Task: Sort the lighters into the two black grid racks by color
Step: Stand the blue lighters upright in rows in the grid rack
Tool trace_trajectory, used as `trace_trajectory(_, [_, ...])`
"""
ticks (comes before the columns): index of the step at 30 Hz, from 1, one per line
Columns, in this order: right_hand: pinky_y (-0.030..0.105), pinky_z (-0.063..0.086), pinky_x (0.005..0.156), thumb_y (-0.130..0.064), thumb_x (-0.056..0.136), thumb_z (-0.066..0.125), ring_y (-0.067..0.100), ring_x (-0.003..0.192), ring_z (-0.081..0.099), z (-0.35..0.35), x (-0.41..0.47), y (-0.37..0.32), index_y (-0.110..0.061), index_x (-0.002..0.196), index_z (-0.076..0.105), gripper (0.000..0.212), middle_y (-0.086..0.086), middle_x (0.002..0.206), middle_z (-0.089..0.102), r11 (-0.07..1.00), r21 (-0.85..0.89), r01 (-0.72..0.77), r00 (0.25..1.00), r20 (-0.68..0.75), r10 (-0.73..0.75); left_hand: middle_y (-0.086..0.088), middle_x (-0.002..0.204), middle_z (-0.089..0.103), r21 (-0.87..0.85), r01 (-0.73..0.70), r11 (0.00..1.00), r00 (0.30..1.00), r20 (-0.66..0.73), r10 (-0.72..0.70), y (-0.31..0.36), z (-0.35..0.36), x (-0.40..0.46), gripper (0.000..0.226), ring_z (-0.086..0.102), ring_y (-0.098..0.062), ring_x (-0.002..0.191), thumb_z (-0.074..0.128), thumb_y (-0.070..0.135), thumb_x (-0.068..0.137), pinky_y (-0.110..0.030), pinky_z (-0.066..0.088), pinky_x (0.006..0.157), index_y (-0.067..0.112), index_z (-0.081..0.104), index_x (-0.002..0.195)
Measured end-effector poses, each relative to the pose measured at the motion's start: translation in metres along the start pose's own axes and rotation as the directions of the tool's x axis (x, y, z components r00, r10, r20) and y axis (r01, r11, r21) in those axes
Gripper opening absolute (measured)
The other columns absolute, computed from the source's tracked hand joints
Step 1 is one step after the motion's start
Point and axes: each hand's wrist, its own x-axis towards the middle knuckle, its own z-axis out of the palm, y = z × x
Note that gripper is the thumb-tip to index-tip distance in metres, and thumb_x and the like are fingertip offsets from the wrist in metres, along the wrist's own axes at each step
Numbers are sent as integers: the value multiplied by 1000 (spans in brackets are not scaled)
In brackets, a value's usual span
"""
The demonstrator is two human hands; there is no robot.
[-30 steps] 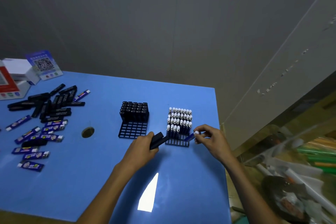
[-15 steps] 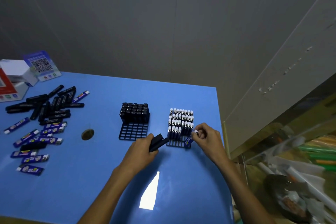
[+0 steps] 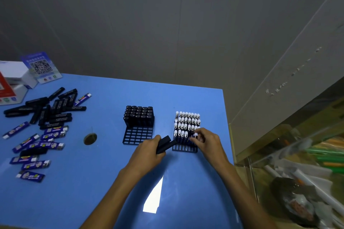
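Two black grid racks stand mid-table. The left rack [image 3: 137,136] carries black lighters in its far rows. The right rack [image 3: 184,148] carries blue lighters with white caps. My right hand [image 3: 206,140] pinches a blue lighter [image 3: 194,135] upright over the right rack's near right cells. My left hand [image 3: 149,151] grips black lighters [image 3: 164,144] just left of that rack. Loose black lighters [image 3: 50,109] and loose blue lighters [image 3: 42,142] lie scattered at the table's left.
The blue table [image 3: 93,182] has a round hole [image 3: 90,139] left of the racks. A QR-code card [image 3: 41,67] and white boxes [image 3: 15,78] stand at the far left corner. Beyond the table's right edge lies a cluttered shelf [image 3: 297,182].
My right hand has swung the blue lighter from lying flat beside the rack to upright over its near right cells. My left hand has stayed put with the black lighters.
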Motion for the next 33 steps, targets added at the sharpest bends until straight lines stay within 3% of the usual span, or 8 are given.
trace_trajectory(4, [17,41,59,-19,83,75,5,57,45,5,1,-1,-14,99,65,19,-8,64,49,1000,23,-2,999,37,1,-1,74,57,4,-7,1000,1000,0,7,-1,-1,1,14,56,-18,66,59,21,88,-26,39,53,14,47,88])
trace_trajectory(12, [13,46,63,-9,82,75,9,59,50,5,4,2,-9,101,67,21,7,75,64,988,147,-51,992,123,33,-4,78,60,3,0,1000,1000,10,0,-3,-1,3,15,58,-20,69,59,21,88,-32,46,60,13,48,90])
trace_trajectory(15, [12,45,63,-11,85,72,9,61,51,6,6,2,-9,104,67,20,6,77,64,993,116,-32,991,136,17,-2,77,58,7,-4,1000,1000,9,4,-2,-2,4,15,57,-19,68,60,21,88,-28,42,56,14,47,89])
trace_trajectory(20, [30,51,69,-16,88,70,17,65,58,12,5,1,-10,107,67,20,5,77,65,998,50,-25,993,118,19,0,76,56,7,-17,1000,1000,-1,17,-2,-3,4,15,55,-18,66,59,21,88,-25,36,53,14,46,88])
trace_trajectory(24, [26,48,67,-20,89,69,12,64,55,14,2,-1,-10,109,66,23,3,76,64,999,17,-49,994,97,47,1,77,56,20,-23,1000,1000,-2,23,0,-3,4,14,55,-17,67,59,21,88,-24,36,53,14,47,89])
trace_trajectory(29, [25,46,70,-36,85,71,12,79,59,4,-8,3,-19,111,65,32,-7,93,67,981,-177,-79,993,74,93,1,77,56,34,-32,999,999,-2,32,1,-5,2,14,55,-17,67,58,21,88,-25,38,53,13,46,89])
trace_trajectory(33, [25,44,75,-39,88,66,12,93,60,-11,-13,-4,-22,114,63,30,-8,108,64,953,-301,31,998,67,-11,1,76,54,49,-51,997,999,-6,52,6,-5,4,14,55,-21,69,57,20,87,-30,39,56,12,47,89])
